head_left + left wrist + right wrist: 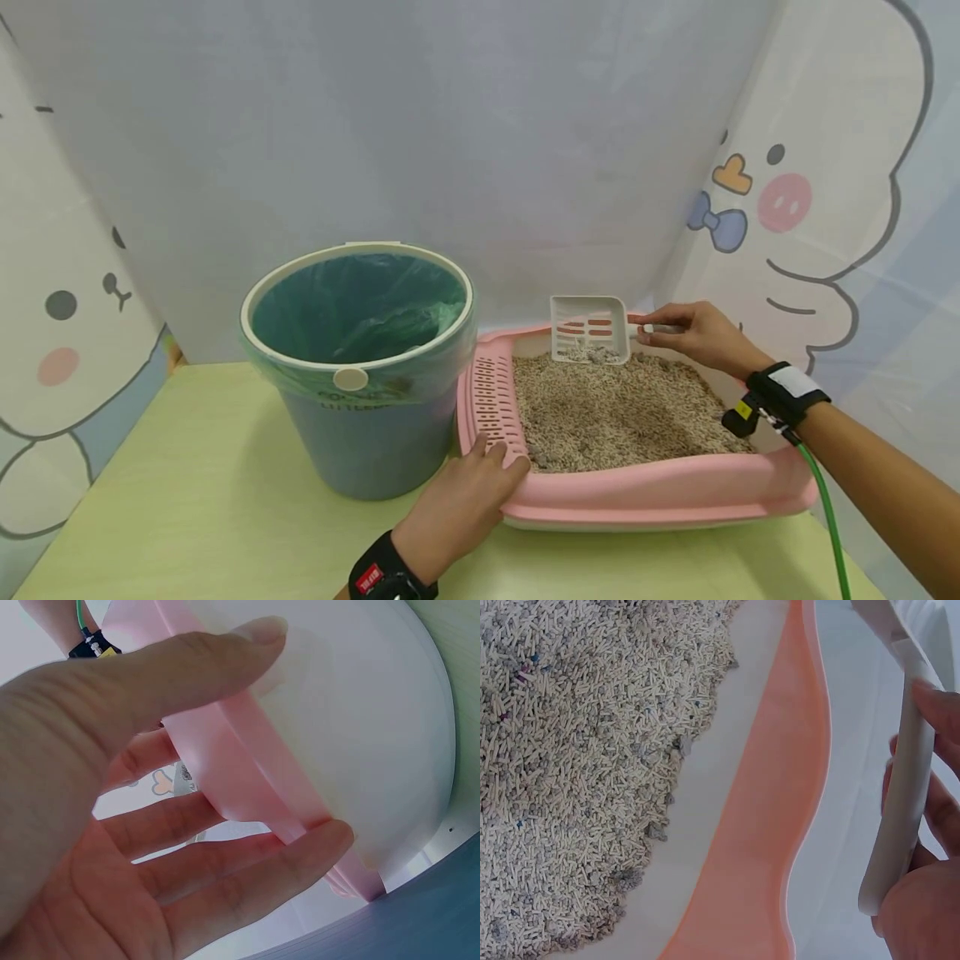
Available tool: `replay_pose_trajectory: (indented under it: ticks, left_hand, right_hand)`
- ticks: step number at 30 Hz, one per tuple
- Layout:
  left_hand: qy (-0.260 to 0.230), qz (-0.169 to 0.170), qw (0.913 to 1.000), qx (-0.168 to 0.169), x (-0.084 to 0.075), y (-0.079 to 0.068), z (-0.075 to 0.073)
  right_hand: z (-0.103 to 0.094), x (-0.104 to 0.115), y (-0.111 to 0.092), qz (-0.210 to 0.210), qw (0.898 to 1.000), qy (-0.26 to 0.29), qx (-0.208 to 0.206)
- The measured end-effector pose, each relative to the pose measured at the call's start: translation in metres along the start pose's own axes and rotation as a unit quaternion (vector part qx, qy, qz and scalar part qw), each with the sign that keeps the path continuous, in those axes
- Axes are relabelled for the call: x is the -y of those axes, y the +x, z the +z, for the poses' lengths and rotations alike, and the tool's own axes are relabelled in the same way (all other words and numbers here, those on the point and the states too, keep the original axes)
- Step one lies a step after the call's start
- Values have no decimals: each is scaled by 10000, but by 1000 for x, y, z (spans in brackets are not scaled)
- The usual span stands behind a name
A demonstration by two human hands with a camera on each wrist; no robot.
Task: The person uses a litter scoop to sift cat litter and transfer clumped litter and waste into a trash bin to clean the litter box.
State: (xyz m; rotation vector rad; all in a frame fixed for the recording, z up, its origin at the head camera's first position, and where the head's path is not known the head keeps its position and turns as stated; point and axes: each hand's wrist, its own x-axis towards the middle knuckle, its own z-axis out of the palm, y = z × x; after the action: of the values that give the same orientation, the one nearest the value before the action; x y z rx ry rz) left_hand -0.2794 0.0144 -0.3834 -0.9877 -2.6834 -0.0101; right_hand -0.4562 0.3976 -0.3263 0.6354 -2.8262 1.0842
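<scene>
My right hand (701, 337) grips the handle of a pale slotted litter scoop (589, 305), raised over the back of the litter box. Bits of litter and greyish clumps lie along the scoop's lower edge. In the right wrist view its handle (911, 780) sits between thumb and fingers, just beyond the box's rim. A pink-rimmed litter box (652, 492) holds tan pellet litter (607, 417). With my left hand (461, 500) I hold the box's front left corner. In the left wrist view, several fingers pass behind the pink rim (240, 757) while the thumb stays on the outer side.
Left of the box, close beside it, stands a blue bin (375, 450) with a white ring and a translucent green liner (405, 325). Both stand on a light green-yellow table (172, 492). Behind hangs a pale curtain (420, 125) with cartoon animals. A green cable (828, 517) trails from the right wrist.
</scene>
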Motion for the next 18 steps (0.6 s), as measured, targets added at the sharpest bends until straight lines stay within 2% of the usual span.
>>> replay_pose_trajectory:
  ticks: [9,18]
  left_hand:
    - [-62,-28,10000,53,1,1,1]
    - [-23,-59,9999,142,0,1,1]
  right_hand:
    - [1,-2,1,21,9991,-226,350]
    - [-1,3,0,334,9963,-233,759]
